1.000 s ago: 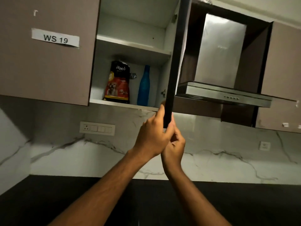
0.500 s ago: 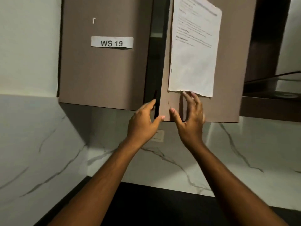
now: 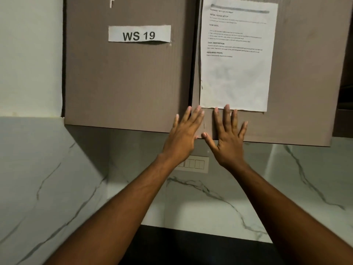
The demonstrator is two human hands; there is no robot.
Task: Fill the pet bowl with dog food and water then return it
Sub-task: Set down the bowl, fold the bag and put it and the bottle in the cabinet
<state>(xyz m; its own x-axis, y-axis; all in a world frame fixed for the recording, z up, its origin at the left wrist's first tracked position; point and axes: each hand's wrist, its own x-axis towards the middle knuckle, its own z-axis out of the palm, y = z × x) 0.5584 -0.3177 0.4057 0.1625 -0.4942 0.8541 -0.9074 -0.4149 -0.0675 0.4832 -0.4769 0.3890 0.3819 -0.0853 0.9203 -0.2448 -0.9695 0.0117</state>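
Note:
Both doors of the brown wall cabinet are shut. My left hand (image 3: pixel 184 131) lies flat, fingers spread, across the seam at the bottom of the left door (image 3: pixel 126 83). My right hand (image 3: pixel 228 133) presses flat on the lower edge of the right door (image 3: pixel 298 92), just under a taped printed sheet (image 3: pixel 236 58). Neither hand holds anything. The dog food bag and the blue bottle are hidden behind the doors. No pet bowl is in view.
A "WS 19" label (image 3: pixel 139 34) is stuck on the left door. A switch plate (image 3: pixel 196 164) sits on the white marble backsplash (image 3: pixel 210 197) below the cabinet. The black countertop (image 3: pixel 200 247) runs along the bottom. A plain wall (image 3: pixel 28 54) is on the left.
The right cabinet door swung from open to fully shut, hiding the dog food bag and bottle. Both hands went from gripping the door edge to lying flat on the fronts.

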